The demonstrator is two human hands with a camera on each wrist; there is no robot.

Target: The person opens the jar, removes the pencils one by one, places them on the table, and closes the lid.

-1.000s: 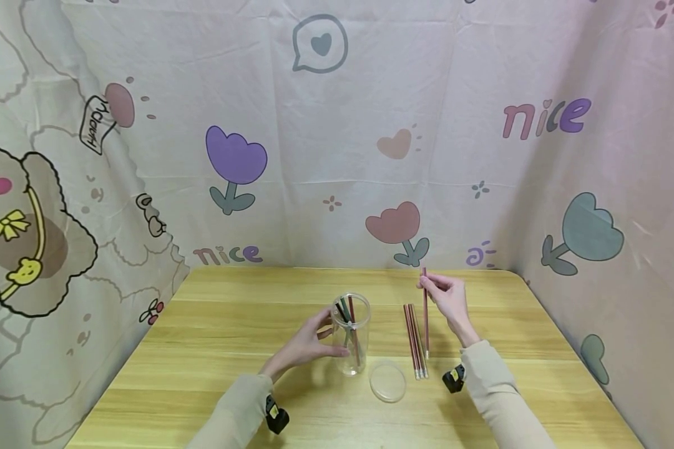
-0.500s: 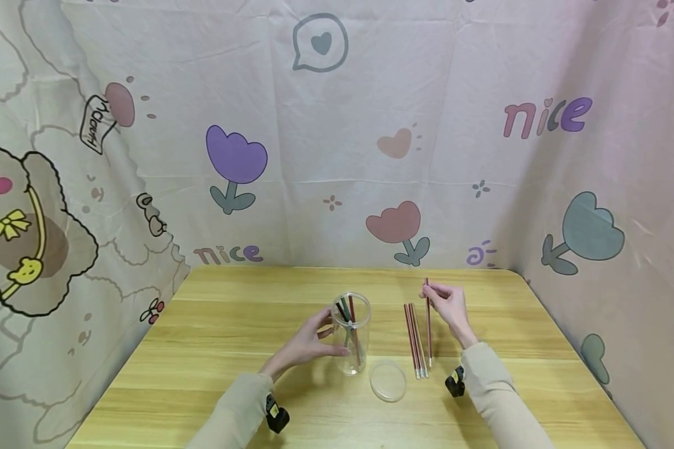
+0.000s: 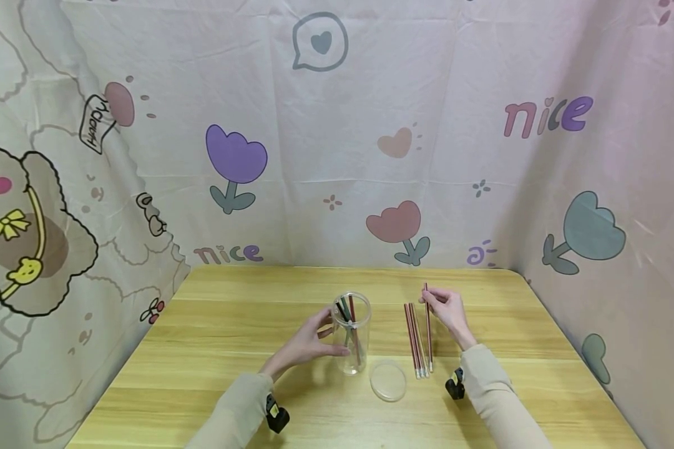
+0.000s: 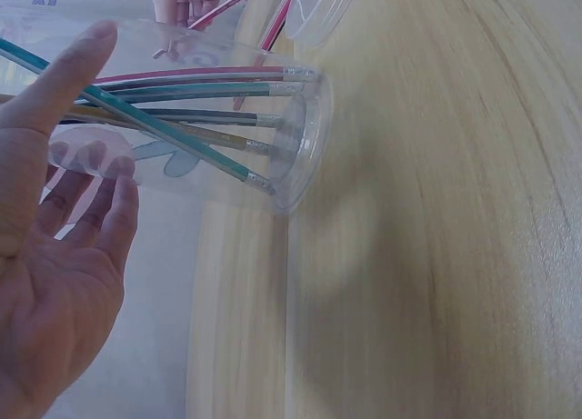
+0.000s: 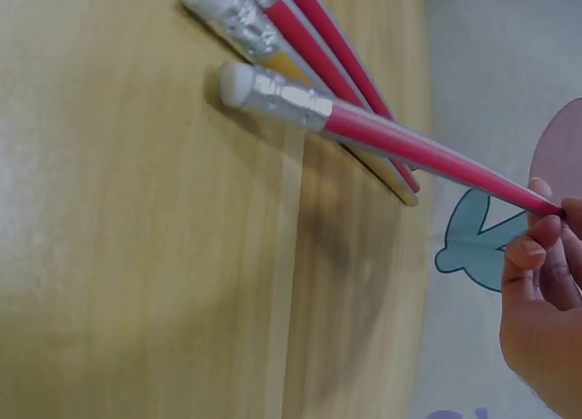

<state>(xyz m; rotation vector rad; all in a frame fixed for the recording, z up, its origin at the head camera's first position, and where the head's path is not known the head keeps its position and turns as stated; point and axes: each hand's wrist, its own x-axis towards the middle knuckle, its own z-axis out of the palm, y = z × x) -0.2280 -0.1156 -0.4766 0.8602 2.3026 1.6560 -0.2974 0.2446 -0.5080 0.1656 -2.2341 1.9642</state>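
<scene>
My left hand holds the side of a tall clear jar, thumb on one side and fingers on the other. Inside the jar stand several pencils, red, green, dark and yellowish, eraser ends resting at the bottom. On the right, my right hand pinches a red pencil near its upper end, with the white eraser pointing down toward the table. Just left of it in the head view lies a small group of pencils, red ones and a yellow one, erasers toward me.
A round clear lid lies on the wooden table between the jar and the loose pencils. Behind the table's far edge hangs a patterned cloth, which also covers both sides.
My right hand has brought the red pencil lower and toward me, slightly to the right, beside the loose pencils. The left hand and the jar have stayed in place.
</scene>
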